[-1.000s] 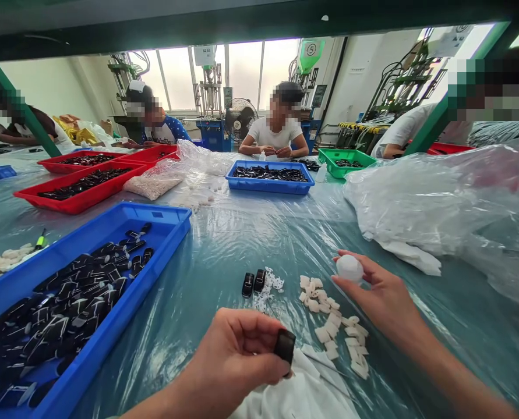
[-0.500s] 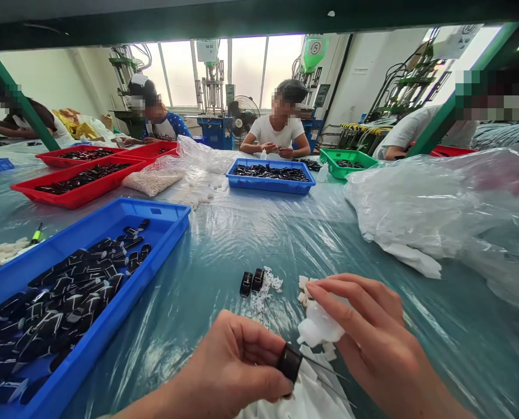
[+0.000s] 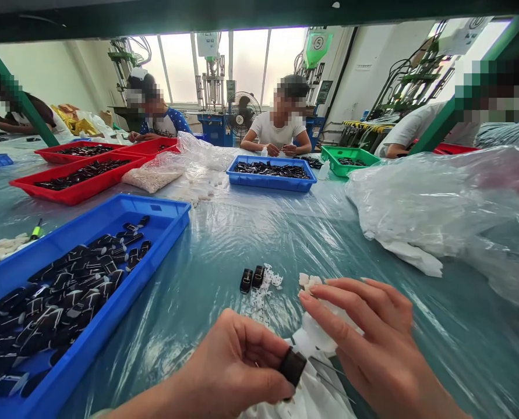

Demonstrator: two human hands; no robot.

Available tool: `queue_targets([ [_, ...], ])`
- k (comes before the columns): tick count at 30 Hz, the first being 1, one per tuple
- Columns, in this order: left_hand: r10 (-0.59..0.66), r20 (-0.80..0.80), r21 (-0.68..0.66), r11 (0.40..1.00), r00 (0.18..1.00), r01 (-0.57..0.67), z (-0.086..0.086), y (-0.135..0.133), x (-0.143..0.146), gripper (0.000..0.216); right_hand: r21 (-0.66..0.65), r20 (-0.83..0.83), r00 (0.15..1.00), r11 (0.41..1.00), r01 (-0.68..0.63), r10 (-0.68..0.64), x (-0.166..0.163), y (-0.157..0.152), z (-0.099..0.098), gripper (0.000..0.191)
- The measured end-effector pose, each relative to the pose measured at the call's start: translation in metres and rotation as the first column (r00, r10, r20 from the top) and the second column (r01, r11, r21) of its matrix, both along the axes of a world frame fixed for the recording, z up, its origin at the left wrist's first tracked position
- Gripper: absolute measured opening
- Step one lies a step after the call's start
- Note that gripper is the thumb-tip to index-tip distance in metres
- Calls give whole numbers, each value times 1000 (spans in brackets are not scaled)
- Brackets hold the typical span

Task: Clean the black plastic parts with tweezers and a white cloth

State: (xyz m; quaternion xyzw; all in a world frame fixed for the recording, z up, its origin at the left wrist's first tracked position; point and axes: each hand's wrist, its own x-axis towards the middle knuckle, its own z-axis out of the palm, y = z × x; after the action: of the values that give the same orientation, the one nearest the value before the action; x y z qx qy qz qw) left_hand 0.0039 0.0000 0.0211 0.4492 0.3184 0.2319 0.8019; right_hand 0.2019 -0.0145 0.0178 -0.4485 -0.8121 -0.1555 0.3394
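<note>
Low in the middle, my left hand (image 3: 237, 369) pinches a small glossy black plastic piece (image 3: 292, 368) between thumb and fingers. My right hand (image 3: 373, 331) is open, palm down, fingers stretched out, its fingertips by several small cream-coloured blocks (image 3: 309, 280). Beneath its fingers lies a whitish translucent object (image 3: 318, 331), partly covered. Two thin metal prongs (image 3: 331, 377) run between the black piece and my right hand; what holds them is hidden. Crumpled white material (image 3: 311, 398) lies below. Two black pieces (image 3: 251, 279) rest beside a scatter of tiny white parts (image 3: 265, 288).
A large blue tray (image 3: 172, 216) of black pieces stands at left. Farther back are red trays (image 3: 73, 196), another blue tray (image 3: 270, 181) and a green tray (image 3: 344, 169). A clear plastic bag (image 3: 434, 203) bulges at right. Several people sit around the table; a green beam crosses overhead.
My right hand has shifted slightly right and its fingers have spread, covering more of the whitish object. My left hand keeps the black piece, turned a little. The view has tilted slightly.
</note>
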Motion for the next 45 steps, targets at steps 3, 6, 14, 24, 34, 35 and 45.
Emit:
queue_targets([
  [3, -8, -1, -3, 1000, 1000, 8, 0, 0, 0, 30, 3, 9, 1000, 1000, -12, 12, 0, -1, 0, 34],
  [6, -27, 0, 1, 1000, 1000, 27, 1, 0, 0, 31, 15, 24, 999, 1000, -27, 27, 1, -1, 0, 34],
  [14, -38, -2, -13, 999, 999, 38, 0, 0, -1, 30, 48, 8, 999, 998, -45, 45, -2, 1, 1, 30],
  [24, -16, 7, -40, 999, 1000, 16, -2, 3, -1, 30, 91, -61, 994, 992, -84, 89, -1, 4, -4, 29],
  [34, -29, 23, -38, 999, 999, 30, -2, 1, -3, 28, 63, -48, 992, 992, -110, 113, 1, 2, -2, 29],
  [35, -33, 22, -36, 999, 999, 34, -2, 1, -3, 28, 60, -42, 992, 991, -116, 119, 1, 2, -2, 29],
  [45, -44, -9, -52, 998, 999, 43, 0, 2, -4, 30, 81, -56, 985, 984, -159, 164, 2, 5, -3, 27],
])
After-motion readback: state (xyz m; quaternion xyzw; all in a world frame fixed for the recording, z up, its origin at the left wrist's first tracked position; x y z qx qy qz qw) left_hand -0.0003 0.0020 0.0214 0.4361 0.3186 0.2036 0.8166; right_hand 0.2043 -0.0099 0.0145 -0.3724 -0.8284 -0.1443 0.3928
